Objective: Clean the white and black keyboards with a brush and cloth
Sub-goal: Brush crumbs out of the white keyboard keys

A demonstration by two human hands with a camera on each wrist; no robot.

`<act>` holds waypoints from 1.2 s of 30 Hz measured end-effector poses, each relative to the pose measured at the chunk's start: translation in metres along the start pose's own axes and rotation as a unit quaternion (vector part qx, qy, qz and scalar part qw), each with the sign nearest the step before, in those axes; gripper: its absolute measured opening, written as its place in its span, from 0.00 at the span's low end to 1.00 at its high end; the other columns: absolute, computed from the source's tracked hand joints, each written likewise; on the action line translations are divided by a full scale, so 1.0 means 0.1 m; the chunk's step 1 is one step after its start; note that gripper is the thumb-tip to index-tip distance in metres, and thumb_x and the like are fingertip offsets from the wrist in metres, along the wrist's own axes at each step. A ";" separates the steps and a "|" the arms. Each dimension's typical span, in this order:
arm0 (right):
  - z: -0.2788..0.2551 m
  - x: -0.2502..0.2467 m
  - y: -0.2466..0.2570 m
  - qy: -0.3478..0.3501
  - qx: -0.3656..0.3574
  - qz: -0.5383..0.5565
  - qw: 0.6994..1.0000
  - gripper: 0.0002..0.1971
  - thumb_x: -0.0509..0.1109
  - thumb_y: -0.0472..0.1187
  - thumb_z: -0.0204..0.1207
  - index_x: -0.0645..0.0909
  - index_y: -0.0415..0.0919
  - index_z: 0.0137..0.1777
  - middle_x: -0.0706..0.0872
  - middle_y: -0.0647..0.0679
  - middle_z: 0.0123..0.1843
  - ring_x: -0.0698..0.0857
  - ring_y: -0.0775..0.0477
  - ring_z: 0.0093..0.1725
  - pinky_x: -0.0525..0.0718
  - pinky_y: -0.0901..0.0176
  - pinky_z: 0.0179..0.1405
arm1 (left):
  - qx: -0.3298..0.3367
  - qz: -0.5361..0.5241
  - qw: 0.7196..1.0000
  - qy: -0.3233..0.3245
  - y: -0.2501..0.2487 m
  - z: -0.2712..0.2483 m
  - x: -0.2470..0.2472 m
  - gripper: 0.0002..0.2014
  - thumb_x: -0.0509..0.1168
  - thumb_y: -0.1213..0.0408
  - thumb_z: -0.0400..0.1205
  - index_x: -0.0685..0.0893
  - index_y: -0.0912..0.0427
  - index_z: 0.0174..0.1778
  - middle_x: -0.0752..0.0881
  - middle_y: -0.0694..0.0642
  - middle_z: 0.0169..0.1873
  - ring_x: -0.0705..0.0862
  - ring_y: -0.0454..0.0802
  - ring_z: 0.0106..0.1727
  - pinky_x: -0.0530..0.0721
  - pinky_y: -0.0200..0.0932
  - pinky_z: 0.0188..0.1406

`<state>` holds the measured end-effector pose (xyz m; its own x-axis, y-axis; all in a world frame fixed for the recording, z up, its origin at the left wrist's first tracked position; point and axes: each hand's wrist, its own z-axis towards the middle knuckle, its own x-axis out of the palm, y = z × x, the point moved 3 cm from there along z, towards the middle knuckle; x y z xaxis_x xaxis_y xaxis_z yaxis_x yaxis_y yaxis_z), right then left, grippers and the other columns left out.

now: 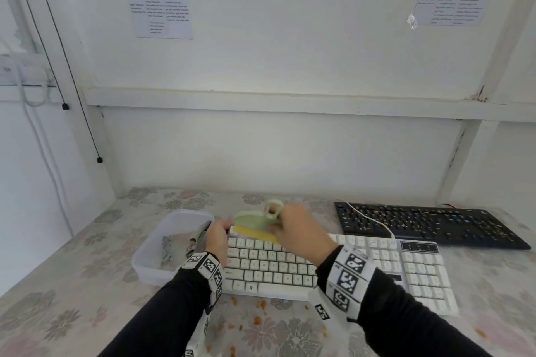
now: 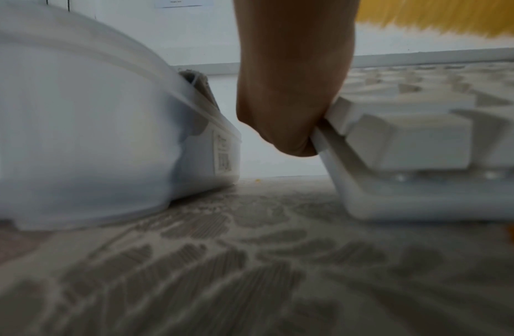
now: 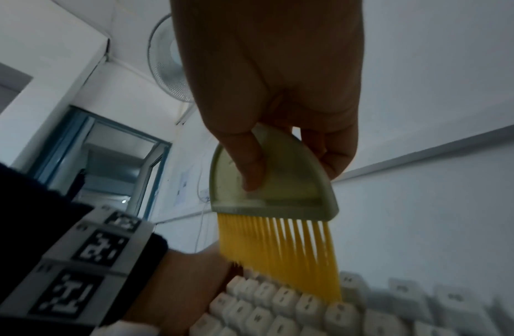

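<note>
Head view: the white keyboard (image 1: 333, 266) is steadied at its left end by the left hand (image 1: 216, 238); the brush (image 1: 255, 224) is gripped by the right hand (image 1: 301, 230) over the top row. The black keyboard (image 1: 426, 224), speckled with crumbs, lies behind.
Left wrist view: the keyboard's edge (image 2: 336, 145) is pinched by the thumb; the plastic tub (image 2: 106, 127) stands just beside, its label unreadable.
Right wrist view: the brush's green handle (image 3: 267, 181) is held between curled fingers and thumb, yellow bristles (image 3: 281, 252) touching keys.
Risk: crumbs could be flicked onto the floral cloth (image 1: 87, 298), if swept hard.
Writing: wall sheets too blurred to be read.
</note>
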<state>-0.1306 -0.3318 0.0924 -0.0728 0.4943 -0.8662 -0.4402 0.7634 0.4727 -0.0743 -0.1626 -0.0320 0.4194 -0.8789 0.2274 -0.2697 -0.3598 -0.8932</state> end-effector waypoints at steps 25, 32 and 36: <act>-0.16 0.07 -0.14 0.037 0.039 -0.115 0.992 0.10 0.59 0.31 0.79 0.66 0.49 0.47 0.66 0.59 0.31 0.73 0.49 0.40 0.64 0.71 0.25 | -0.040 -0.027 0.998 0.036 0.13 0.26 -0.04 0.11 0.60 0.62 0.75 0.84 0.56 0.29 0.83 0.58 0.27 0.81 0.59 0.32 0.80 0.55 0.46; -0.26 -0.01 -0.34 0.025 0.070 -0.115 0.991 0.16 0.60 0.30 0.77 0.65 0.53 0.37 0.73 0.54 0.35 0.75 0.48 0.41 0.72 0.61 0.38 | -0.014 -0.013 1.000 0.011 0.07 0.16 0.01 0.12 0.56 0.65 0.80 0.81 0.59 0.34 0.81 0.57 0.21 0.79 0.58 0.28 0.78 0.47 0.34; -0.35 -0.11 -0.52 0.016 0.102 -0.105 0.989 0.23 0.60 0.28 0.75 0.60 0.57 0.29 0.75 0.52 0.37 0.76 0.47 0.41 0.73 0.61 0.38 | -0.017 -0.007 1.000 0.007 0.07 0.18 0.00 0.11 0.58 0.64 0.79 0.81 0.58 0.32 0.81 0.58 0.22 0.80 0.58 0.29 0.80 0.49 0.37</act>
<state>-0.1382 -0.3921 0.0718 -0.0285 0.3058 -0.9517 -0.2600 0.9170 0.3025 -0.0609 -0.1598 -0.0453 0.4115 -0.8779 0.2448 -0.2934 -0.3819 -0.8764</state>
